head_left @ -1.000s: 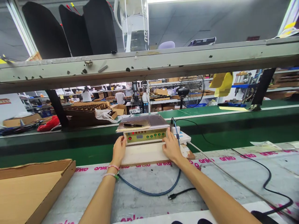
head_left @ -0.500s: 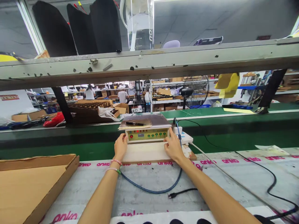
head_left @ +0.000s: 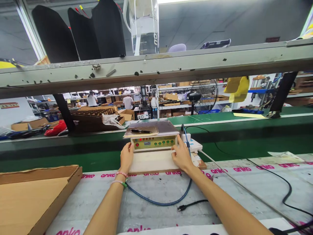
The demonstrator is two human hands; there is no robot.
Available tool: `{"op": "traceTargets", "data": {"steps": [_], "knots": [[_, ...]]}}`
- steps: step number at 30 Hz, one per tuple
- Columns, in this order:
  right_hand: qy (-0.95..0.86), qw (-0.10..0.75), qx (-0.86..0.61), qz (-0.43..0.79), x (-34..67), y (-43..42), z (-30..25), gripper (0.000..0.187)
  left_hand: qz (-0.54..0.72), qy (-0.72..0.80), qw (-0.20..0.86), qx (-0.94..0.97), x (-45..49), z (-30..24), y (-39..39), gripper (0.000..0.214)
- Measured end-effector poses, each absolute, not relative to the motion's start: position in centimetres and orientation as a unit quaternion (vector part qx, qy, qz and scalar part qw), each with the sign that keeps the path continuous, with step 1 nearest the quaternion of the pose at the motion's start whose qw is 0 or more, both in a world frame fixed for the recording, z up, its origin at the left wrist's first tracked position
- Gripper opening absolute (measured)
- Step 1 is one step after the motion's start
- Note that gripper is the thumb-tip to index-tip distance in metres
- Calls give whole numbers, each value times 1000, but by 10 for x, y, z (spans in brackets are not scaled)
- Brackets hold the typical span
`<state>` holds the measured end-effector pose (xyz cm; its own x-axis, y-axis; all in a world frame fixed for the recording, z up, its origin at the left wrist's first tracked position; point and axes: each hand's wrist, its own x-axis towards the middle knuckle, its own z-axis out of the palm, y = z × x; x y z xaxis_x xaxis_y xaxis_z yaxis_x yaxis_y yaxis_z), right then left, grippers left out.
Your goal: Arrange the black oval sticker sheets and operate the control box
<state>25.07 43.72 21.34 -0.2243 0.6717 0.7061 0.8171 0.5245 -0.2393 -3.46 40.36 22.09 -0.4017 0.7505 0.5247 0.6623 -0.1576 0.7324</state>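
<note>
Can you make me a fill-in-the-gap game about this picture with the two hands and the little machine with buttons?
1. The left hand and the right hand rest on the two ends of a pale ______.
2. The machine has a row of green buttons and one big ______ button at its left end.
3. The cable curving between the arms is ______.
4. The wrist with bracelets is the ______ one.

Missing words: board; red; blue; left
</note>
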Motion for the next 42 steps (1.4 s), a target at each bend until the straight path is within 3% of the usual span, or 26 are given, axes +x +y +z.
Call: {"op": "traceTargets", "data": {"steps": [27,42], "knots": [[-777,362,-507,-85,252,437,214,13,526,655,62,539,-34,221,404,27],[-781,406,-470,-60,254,439,212,16,530,647,42,547,-35,222,401,23]]}}
